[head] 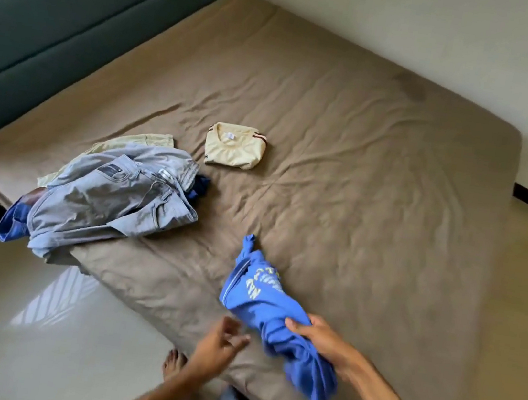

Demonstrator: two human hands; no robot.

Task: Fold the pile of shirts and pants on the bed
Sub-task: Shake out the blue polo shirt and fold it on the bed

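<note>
A crumpled blue shirt with pale lettering [262,296] lies on the near part of the bed [376,188]. My right hand [318,338] grips its bunched lower part. My left hand [218,346] hovers just left of the shirt with fingers loosely spread, holding nothing. A pile of light grey-blue jeans [113,199] sits at the bed's left corner, with pale yellow cloth [128,143] and dark blue cloth [15,222] under it. A folded cream shirt [234,146] rests in the middle of the bed.
A dark padded headboard [63,2] runs along the left. Glossy floor [35,320] lies in front of the bed, with my bare foot [173,361] on it. White walls stand behind and to the right.
</note>
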